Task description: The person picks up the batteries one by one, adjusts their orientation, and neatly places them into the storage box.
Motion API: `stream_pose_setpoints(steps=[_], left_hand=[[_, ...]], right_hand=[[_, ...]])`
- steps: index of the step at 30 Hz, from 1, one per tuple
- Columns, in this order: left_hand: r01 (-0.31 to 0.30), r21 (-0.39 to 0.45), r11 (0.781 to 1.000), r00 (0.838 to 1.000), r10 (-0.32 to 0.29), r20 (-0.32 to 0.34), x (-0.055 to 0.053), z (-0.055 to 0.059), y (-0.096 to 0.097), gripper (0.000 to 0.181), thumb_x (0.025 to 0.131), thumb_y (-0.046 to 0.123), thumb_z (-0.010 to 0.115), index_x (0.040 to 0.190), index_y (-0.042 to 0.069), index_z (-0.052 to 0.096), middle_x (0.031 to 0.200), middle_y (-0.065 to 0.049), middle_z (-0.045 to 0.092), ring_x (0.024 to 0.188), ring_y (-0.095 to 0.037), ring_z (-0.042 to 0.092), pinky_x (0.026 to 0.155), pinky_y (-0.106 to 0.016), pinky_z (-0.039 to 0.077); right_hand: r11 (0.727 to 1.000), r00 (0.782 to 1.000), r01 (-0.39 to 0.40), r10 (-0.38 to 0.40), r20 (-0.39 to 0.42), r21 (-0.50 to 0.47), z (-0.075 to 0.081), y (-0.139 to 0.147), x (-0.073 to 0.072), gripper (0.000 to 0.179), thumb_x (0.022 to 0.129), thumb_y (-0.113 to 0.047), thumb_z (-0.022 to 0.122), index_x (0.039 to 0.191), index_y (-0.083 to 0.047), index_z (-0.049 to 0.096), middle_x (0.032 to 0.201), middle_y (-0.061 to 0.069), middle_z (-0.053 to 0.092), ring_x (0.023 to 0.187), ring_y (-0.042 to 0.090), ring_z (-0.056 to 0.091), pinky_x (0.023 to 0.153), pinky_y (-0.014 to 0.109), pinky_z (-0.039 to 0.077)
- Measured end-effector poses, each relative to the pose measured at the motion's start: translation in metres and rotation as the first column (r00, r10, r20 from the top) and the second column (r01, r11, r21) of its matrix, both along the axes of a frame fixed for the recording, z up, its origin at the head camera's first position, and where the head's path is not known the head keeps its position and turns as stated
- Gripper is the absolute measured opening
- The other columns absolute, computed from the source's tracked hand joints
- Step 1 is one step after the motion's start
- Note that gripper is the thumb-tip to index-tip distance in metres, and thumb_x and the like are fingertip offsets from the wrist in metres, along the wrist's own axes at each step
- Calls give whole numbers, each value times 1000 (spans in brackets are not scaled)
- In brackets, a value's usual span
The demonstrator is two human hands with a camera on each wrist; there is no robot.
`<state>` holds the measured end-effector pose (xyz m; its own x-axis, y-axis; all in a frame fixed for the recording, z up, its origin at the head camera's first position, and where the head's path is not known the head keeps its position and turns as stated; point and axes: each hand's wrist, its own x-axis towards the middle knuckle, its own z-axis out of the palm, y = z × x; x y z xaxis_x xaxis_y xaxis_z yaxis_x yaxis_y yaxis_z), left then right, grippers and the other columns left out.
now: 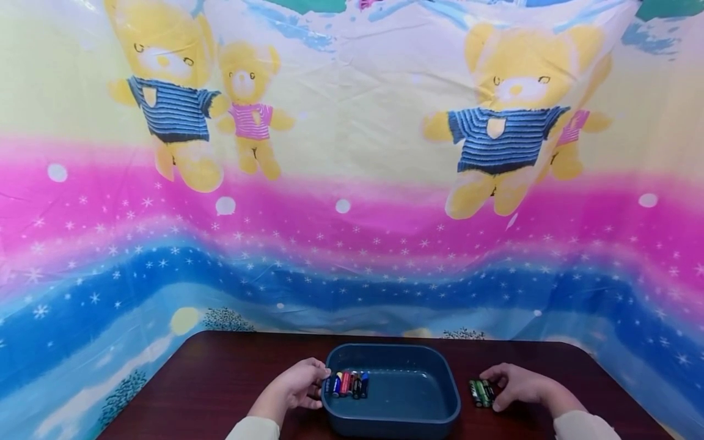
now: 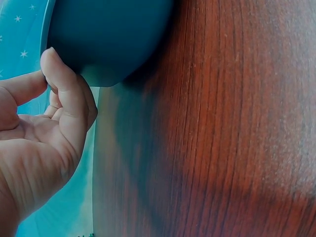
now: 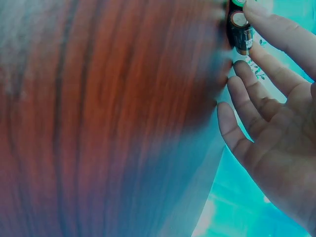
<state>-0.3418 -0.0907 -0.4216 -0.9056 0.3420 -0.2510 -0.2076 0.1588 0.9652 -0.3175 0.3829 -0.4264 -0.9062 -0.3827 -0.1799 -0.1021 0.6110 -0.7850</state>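
Observation:
A dark blue rectangular plastic box stands on the table. My left hand pinches its left rim between thumb and fingers; the left wrist view shows this grip on the box wall. Inside, along the left end, several batteries in blue, red and black lie side by side. To the right of the box a small row of green batteries lies on the table. My right hand has thumb and index finger on a battery there, the other fingers spread. How many green batteries there are is partly hidden.
The dark red-brown wooden table has rounded far corners. Behind it hangs a cloth printed with teddy bears and snowflakes, which reaches down around the table's back and sides.

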Motion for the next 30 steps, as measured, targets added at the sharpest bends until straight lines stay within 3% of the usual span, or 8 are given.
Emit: stream_pose_setpoints(steps=[6, 8, 16, 21, 30], left_hand=[[6, 7, 1000, 1000, -6, -5, 0, 0, 0, 9, 94, 12, 49, 98, 6, 44, 78, -8, 49, 62, -14, 50, 52, -23, 50], [8, 9, 1000, 1000, -8, -7, 0, -1, 0, 8, 94, 11, 49, 98, 6, 44, 77, -7, 49, 62, -14, 50, 51, -23, 50], [9, 10, 1000, 1000, -9, -8, 0, 0, -1, 8, 94, 11, 49, 98, 6, 44, 79, -8, 50, 63, -14, 51, 51, -23, 50], [6, 7, 1000, 1000, -6, -6, 0, 1, -1, 8, 94, 11, 49, 97, 6, 44, 79, -8, 50, 63, -15, 51, 52, -23, 50], [6, 14, 1000, 1000, -6, 0, 1, -1, -1, 8, 93, 11, 51, 96, 7, 44, 78, -8, 50, 62, -14, 50, 53, -23, 51]], right_hand=[[993, 993, -116, 116, -1, 22, -30, 27, -29, 51, 74, -12, 74, 121, -5, 56, 108, 9, 51, 90, 22, 48, 74, 35, 46], [993, 993, -119, 119, 0, 19, -34, 29, -32, 52, 73, -11, 75, 120, -5, 56, 108, 9, 51, 89, 22, 48, 74, 35, 46], [999, 999, -34, 34, -14, 32, -14, 7, -14, 50, 69, -5, 75, 114, 4, 55, 104, 12, 49, 88, 23, 47, 73, 36, 46], [999, 999, 35, -36, -10, -21, -3, -7, 0, 46, 66, 5, 71, 109, 9, 54, 103, 15, 50, 88, 29, 47, 72, 38, 46], [993, 992, 116, -116, -45, 8, -2, -8, -1, 47, 67, 7, 71, 110, 11, 55, 102, 14, 53, 88, 30, 50, 70, 40, 48]])
